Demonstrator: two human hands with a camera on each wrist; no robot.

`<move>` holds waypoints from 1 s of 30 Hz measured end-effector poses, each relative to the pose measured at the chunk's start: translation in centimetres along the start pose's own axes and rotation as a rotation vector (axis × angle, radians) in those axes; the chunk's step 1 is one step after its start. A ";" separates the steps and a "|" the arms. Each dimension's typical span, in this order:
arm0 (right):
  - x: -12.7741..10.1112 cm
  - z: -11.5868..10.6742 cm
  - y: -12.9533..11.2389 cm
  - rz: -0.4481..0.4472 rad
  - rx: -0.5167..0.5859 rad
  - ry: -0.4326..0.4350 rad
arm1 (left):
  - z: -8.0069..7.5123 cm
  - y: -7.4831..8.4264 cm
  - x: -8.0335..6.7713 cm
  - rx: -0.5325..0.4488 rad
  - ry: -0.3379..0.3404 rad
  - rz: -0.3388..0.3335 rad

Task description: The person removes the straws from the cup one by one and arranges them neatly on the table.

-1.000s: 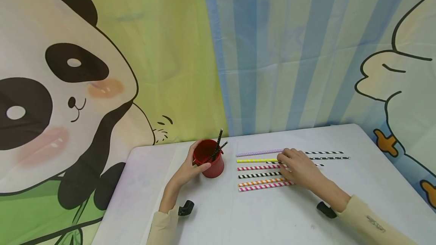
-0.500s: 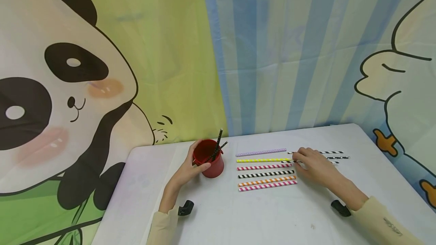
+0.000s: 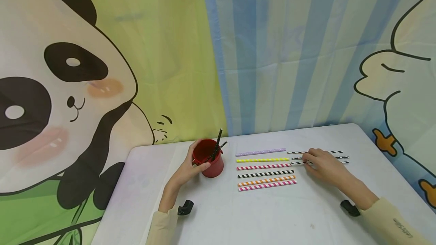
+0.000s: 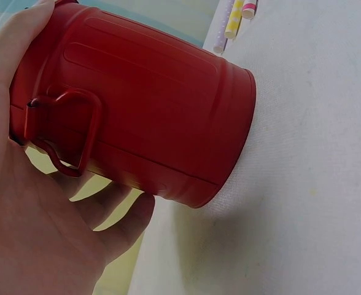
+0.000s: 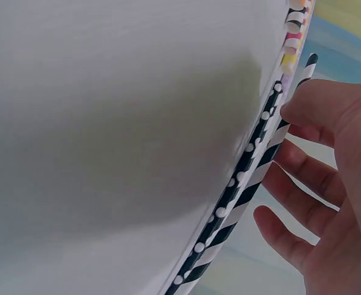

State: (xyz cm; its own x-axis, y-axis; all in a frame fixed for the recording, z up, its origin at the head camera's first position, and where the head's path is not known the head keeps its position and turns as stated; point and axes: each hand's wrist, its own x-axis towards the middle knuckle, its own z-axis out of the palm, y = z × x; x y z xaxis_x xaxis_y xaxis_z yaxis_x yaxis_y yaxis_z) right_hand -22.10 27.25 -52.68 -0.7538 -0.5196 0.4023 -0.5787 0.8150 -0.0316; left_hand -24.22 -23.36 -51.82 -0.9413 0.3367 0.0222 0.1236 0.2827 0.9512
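My left hand (image 3: 185, 171) grips a small red bucket (image 3: 215, 169) near its rim, with a wire handle (image 4: 88, 132) on its side. Black dotted paper straws (image 3: 217, 146) lean inside it. At the right, my right hand (image 3: 323, 166) pinches a black-and-white striped straw (image 5: 249, 192) between thumb and fingers, low over the table. Close beside that lies a black straw with white dots (image 5: 220, 212). Another striped straw (image 3: 336, 152) lies just behind, partly hidden by the hand. My palm covers the middle of the held straw in the head view.
Left of my right hand, several straws lie in a row on the white table (image 3: 265, 214): lilac (image 3: 260, 152), yellow (image 3: 262, 160), red-striped (image 3: 263, 167), black-striped (image 3: 265, 174), orange (image 3: 266, 181) and pink (image 3: 267, 186). Printed curtains (image 3: 272, 67) hang behind.
My right hand has slid the striped straw rightward, from overlapping the yellow and red-striped straws to beyond their right ends. The left hand and bucket have stayed still.
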 end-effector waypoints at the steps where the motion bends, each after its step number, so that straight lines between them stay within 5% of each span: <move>1: -0.1 0.0 0.1 -0.001 -0.004 0.002 | 0.0 0.0 0.0 0.002 0.001 0.002; 30: -0.8 0.8 0.2 0.028 0.009 0.018 | 0.0 0.1 0.0 0.004 -0.009 0.021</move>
State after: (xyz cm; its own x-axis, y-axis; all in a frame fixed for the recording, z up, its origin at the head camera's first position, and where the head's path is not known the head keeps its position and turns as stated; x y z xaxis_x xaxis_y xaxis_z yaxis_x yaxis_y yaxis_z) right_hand -21.88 27.65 -53.73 -0.7638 -0.4923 0.4174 -0.5606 0.8265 -0.0511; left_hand -24.24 -23.37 -51.76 -0.9358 0.3503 0.0391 0.1443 0.2793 0.9493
